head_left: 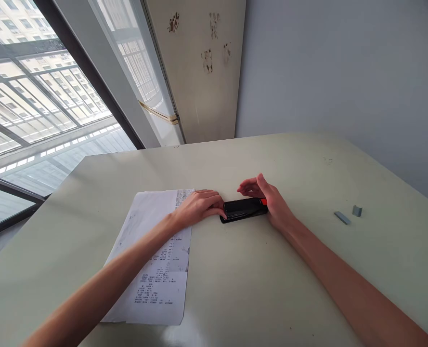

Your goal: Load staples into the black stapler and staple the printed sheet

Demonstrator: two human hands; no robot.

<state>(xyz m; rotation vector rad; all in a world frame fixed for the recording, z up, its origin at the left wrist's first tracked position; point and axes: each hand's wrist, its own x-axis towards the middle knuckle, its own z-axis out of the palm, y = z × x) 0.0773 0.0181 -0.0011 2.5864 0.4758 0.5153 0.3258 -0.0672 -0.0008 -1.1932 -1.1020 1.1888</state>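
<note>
A black stapler (243, 208) with a red part at its right end lies on the table between my hands. My left hand (203, 206) reaches over the top right corner of a printed paper sheet (163, 284), its fingers closed on the stapler's left end. My right hand (269, 198) is at the stapler's right end, the palm against it and the fingers apart, extended behind it with the thumb raised. Two small grey staple strips, one flat (342, 218) and one upright (357, 210), rest to the right.
The pale table (271, 289) spreads around the hands. Behind it stand a stained beige panel (206, 96) and a blue-grey wall (325, 72). A large window (36, 96) is at the left, with a door handle (159, 113) near it.
</note>
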